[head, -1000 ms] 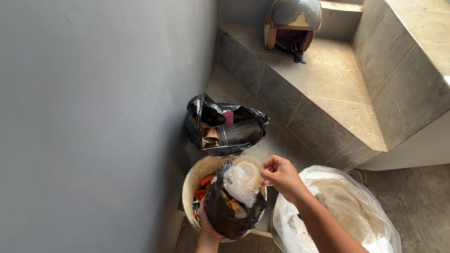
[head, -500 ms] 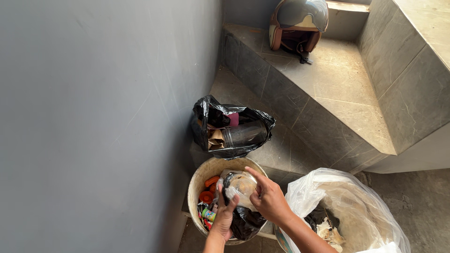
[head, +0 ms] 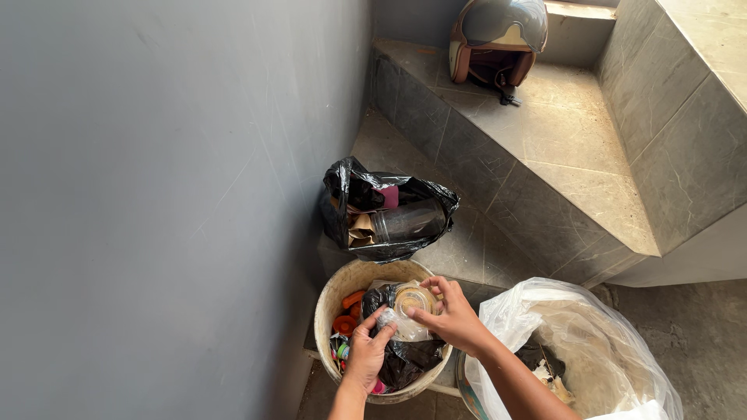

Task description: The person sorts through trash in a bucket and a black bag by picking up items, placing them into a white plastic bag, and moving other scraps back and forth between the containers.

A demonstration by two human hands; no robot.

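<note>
Head view, two hands, one bucket, one helmet

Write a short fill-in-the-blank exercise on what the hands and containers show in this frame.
1. Both hands, the left hand and the right hand, are over the round ____ bucket.
2. The large bag right of the bucket is ____ plastic.
3. On the stone step lies a ____.
4. Behind the bucket stands an open ____ bag.

Missing words: cream; clear; helmet; black

The right hand dropped from above the bucket onto the clear wrapper; left fingers gripped beside it.
</note>
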